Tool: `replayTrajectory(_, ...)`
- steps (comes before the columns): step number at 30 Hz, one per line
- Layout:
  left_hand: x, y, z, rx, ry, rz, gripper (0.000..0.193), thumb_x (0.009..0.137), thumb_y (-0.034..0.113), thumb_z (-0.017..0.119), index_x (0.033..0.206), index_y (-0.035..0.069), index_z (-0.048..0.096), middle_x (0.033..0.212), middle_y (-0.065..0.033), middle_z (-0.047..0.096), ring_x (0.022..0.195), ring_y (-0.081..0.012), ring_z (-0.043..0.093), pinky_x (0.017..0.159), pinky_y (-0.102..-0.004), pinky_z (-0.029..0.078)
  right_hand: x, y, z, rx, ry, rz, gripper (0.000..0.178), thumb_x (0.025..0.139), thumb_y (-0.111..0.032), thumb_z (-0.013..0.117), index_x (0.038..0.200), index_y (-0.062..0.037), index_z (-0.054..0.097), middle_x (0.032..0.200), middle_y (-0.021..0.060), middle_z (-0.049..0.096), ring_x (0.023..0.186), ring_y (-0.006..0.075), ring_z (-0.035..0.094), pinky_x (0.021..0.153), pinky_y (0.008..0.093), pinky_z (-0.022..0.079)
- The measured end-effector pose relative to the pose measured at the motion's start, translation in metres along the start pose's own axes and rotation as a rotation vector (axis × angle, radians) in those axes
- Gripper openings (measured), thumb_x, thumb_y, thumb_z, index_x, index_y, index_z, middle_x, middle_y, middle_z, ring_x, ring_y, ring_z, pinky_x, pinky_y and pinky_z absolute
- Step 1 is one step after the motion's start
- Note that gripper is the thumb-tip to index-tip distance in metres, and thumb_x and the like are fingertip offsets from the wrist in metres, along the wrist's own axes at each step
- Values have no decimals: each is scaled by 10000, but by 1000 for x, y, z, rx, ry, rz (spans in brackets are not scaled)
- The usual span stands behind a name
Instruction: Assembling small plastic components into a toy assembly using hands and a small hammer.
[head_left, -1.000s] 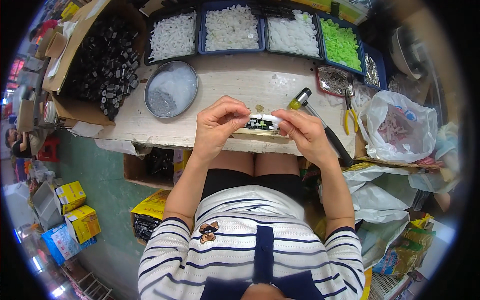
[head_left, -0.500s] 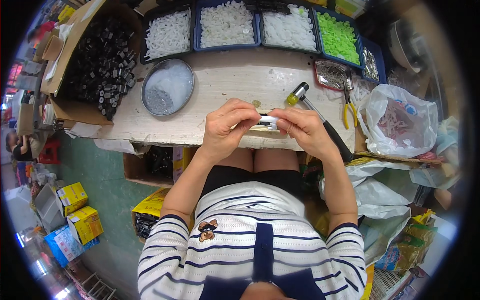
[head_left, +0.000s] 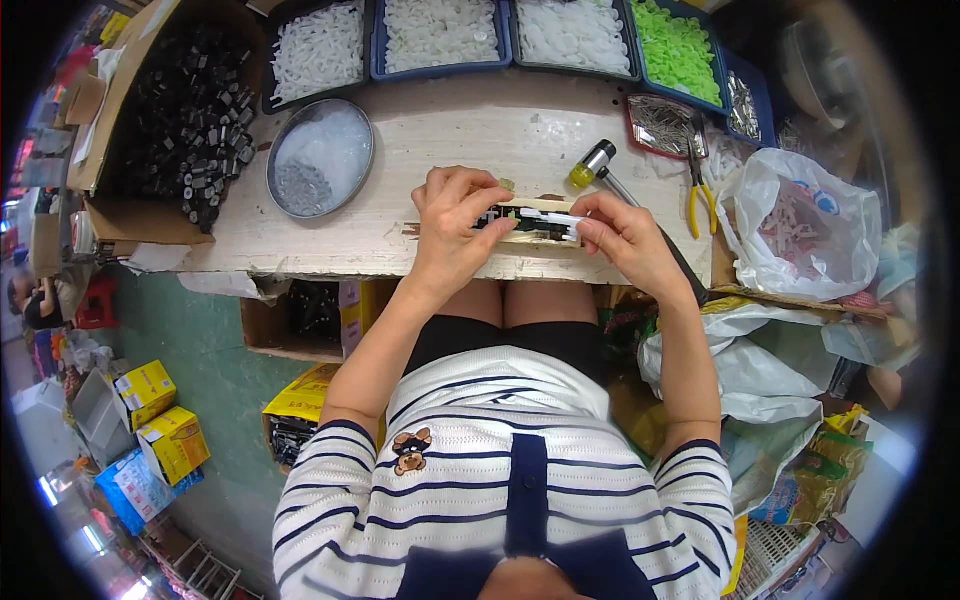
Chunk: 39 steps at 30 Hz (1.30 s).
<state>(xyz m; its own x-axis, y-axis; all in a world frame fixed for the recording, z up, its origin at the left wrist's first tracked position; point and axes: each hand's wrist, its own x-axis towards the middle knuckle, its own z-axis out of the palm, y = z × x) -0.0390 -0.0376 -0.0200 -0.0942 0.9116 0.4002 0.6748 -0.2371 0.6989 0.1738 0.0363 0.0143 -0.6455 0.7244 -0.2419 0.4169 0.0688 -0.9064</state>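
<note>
A narrow black piece with a bit of green (head_left: 497,214) lies at the near edge of the table, in a wooden holder (head_left: 540,204). My left hand (head_left: 452,222) is closed over its left end, thumb and fingers on either side. Across its right part runs a slim white plastic piece (head_left: 548,217). My right hand (head_left: 622,232) pinches the right end of this white piece between thumb and fingers. The fingertips hide parts of both pieces.
A mallet (head_left: 596,164) and yellow-handled pliers (head_left: 700,200) lie right of my hands. Left stand a round metal dish (head_left: 367,172) and a carton of black parts (head_left: 110,190). Trays of white parts (head_left: 440,72) and green parts (head_left: 690,97) line the back; a plastic bag (head_left: 850,240) sits right.
Both hands have moved apart, the left one slightly left and the right one to the right. The white piece, earlier held between both hands' fingertips, now lies along the black piece. The view has shifted slightly.
</note>
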Motion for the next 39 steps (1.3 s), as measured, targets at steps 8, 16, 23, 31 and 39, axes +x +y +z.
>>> replayTrajectory(8, 0, 3, 1, 30, -39, -23, 288, 625, 113, 740, 905, 97, 672, 955, -20, 587, 944, -200, 484, 812, -330, 314, 6, -5, 3, -137, -28, -33, 115, 876, -92, 533, 954, -10, 553, 667, 19, 526, 614, 87, 494, 577, 240, 407)
replayTrajectory(16, -2, 3, 3, 16, -25, -27, 237, 623, 99, 732, 852, 92, 674, 933, -17, 586, 926, -197, 487, 801, -330, 313, 9, -6, 4, -231, -26, -50, 118, 860, -93, 549, 936, -4, 560, 635, 33, 524, 587, 101, 493, 563, 260, 409)
replayTrajectory(23, 0, 0, 3, 42, -37, 46, 115, 623, 73, 720, 720, 102, 665, 823, 16, 590, 900, -185, 489, 786, -331, 300, 19, 0, 3, 39, -9, 206, 142, 825, -110, 614, 868, -29, 506, 588, 19, 526, 499, 68, 437, 455, 227, 345)
replayTrajectory(31, 5, 2, 7, 4, -36, 67, 100, 615, 55, 692, 682, 115, 649, 836, 20, 590, 883, -195, 481, 771, -354, 287, 27, 6, 0, 34, 36, 314, 190, 763, -142, 652, 812, -22, 514, 636, 87, 584, 542, 148, 540, 500, 297, 417)
replayTrajectory(39, 1, 3, 5, 10, -31, 86, 108, 605, 64, 698, 682, 103, 633, 825, -1, 581, 865, -209, 488, 768, -353, 295, 26, 8, 2, -320, 33, -29, 193, 782, -199, 607, 807, -18, 547, 693, 133, 595, 631, 245, 582, 588, 357, 447)
